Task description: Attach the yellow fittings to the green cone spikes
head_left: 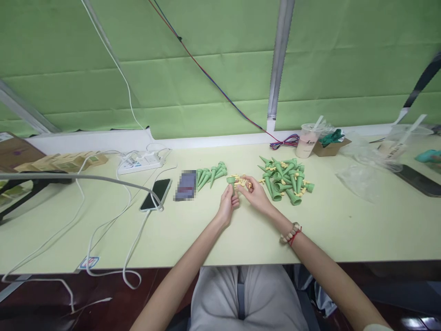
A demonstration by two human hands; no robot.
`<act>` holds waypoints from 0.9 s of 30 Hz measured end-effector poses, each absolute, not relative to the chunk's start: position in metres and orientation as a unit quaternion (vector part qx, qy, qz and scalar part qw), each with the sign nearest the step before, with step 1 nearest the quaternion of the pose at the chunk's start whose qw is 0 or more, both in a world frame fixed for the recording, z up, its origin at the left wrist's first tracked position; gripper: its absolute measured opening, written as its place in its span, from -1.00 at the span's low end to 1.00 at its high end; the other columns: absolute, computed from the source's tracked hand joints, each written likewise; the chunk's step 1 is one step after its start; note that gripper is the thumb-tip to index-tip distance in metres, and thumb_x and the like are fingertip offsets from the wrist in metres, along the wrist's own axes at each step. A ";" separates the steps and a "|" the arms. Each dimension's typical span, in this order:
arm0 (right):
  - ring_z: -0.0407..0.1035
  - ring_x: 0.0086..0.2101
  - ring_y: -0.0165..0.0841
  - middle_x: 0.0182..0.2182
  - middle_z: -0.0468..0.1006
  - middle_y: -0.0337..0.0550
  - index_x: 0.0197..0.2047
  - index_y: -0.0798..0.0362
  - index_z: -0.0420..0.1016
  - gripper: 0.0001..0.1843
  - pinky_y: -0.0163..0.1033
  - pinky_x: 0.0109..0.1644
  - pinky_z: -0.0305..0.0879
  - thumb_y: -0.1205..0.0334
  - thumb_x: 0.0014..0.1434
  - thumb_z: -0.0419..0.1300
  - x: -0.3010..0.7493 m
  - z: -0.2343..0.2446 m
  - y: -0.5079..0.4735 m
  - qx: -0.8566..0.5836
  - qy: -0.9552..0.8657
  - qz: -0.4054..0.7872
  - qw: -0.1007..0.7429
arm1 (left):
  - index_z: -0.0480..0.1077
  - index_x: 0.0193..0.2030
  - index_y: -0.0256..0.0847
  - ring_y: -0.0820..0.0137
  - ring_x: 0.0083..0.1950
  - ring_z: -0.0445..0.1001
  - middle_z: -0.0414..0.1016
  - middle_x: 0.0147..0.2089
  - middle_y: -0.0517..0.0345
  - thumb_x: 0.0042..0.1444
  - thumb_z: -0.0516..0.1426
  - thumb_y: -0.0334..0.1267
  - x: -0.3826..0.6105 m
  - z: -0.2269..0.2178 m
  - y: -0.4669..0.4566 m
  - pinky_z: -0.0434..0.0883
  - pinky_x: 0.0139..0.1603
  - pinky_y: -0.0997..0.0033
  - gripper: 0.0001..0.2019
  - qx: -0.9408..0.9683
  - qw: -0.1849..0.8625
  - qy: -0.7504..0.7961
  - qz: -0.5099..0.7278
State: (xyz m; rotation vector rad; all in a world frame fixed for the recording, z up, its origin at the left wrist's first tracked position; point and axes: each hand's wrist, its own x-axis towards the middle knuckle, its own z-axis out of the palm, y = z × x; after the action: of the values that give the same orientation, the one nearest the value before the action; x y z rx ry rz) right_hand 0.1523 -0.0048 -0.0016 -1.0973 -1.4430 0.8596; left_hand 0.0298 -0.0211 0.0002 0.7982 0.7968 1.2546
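My left hand (pixel 227 205) is closed round a green plastic cone (pixel 230 180), its wide end up. Close beside it, my right hand (pixel 257 196) has its fingers bent together, with a small yellow piece seeming to show at the fingertips. Loose yellow pieces (pixel 237 178) lie on the table just behind both hands, partly hidden by them. To the right is a heap of green cones (pixel 284 177) mixed with more yellow pieces. Several other green cones (pixel 211 174) lie in a row to the left, their pointed ends towards me.
Left of the row are a blurred dark packet (pixel 186 185) and a phone (pixel 156 194) on a white cable. A power strip (pixel 142 161) stands behind. Towards the right are a drink cup (pixel 306 140), a small cardboard box (pixel 330 146), plastic bags (pixel 360 177) and a dark phone (pixel 418 180).
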 end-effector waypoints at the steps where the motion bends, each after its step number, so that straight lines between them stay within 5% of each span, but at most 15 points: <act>1: 0.35 -0.35 -0.34 -0.19 0.55 -0.12 0.00 0.04 0.46 -0.55 -0.21 -0.23 0.29 -0.02 0.10 0.13 0.153 -0.003 -0.003 -0.468 -0.584 0.377 0.545 | 0.31 -0.15 -0.23 0.65 -0.64 -0.16 -0.12 -0.60 0.43 -0.03 0.20 0.15 0.029 0.000 -0.021 -0.14 -0.63 0.64 -0.51 0.343 0.667 0.353 0.559; 5: 0.39 -0.35 -0.34 -0.25 0.55 -0.12 0.01 0.06 0.45 -0.57 -0.19 -0.22 0.34 0.08 0.17 -0.01 0.158 -0.011 0.010 -0.490 -0.497 0.433 0.570 | 0.29 -0.01 -0.20 0.63 -0.65 -0.16 -0.12 -0.61 0.43 0.07 0.12 0.14 0.028 -0.002 -0.018 -0.13 -0.63 0.64 -0.51 0.310 0.676 0.355 0.566; 12: 0.45 -0.08 -0.24 -0.12 0.59 0.02 -0.05 0.08 0.48 -0.54 -0.11 0.06 0.32 0.02 0.01 0.25 0.163 -0.011 0.013 -0.401 -0.531 0.451 0.595 | 0.29 0.00 -0.22 0.64 -0.64 -0.14 -0.09 -0.60 0.43 0.00 0.16 0.17 0.029 -0.004 -0.018 -0.13 -0.62 0.65 -0.44 0.343 0.657 0.355 0.570; 21: 0.51 -0.19 -0.25 -0.17 0.63 0.03 0.11 0.10 0.34 -0.44 -0.20 -0.22 0.36 0.14 0.05 0.26 0.158 0.002 -0.001 -0.406 -0.586 0.403 0.574 | 0.30 -0.08 -0.21 0.61 -0.61 -0.15 -0.09 -0.58 0.42 -0.01 0.15 0.20 0.028 -0.006 -0.018 -0.14 -0.59 0.61 -0.46 0.388 0.622 0.362 0.576; 27: 0.53 -0.21 -0.22 -0.23 0.65 0.00 0.00 0.09 0.46 -0.51 -0.21 -0.24 0.37 0.06 0.01 0.29 0.156 0.010 -0.009 -0.426 -0.584 0.401 0.563 | 0.27 -0.28 -0.21 0.59 -0.59 -0.10 -0.02 -0.57 0.38 -0.04 0.14 0.24 0.029 -0.006 -0.021 -0.12 -0.57 0.54 -0.50 0.451 0.568 0.384 0.572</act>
State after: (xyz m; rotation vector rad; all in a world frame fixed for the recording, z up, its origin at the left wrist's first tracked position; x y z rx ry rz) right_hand 0.1563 -0.0088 0.0103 -1.0024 -1.3751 0.9440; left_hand 0.0289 -0.0214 -0.0063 1.0591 0.9015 1.3444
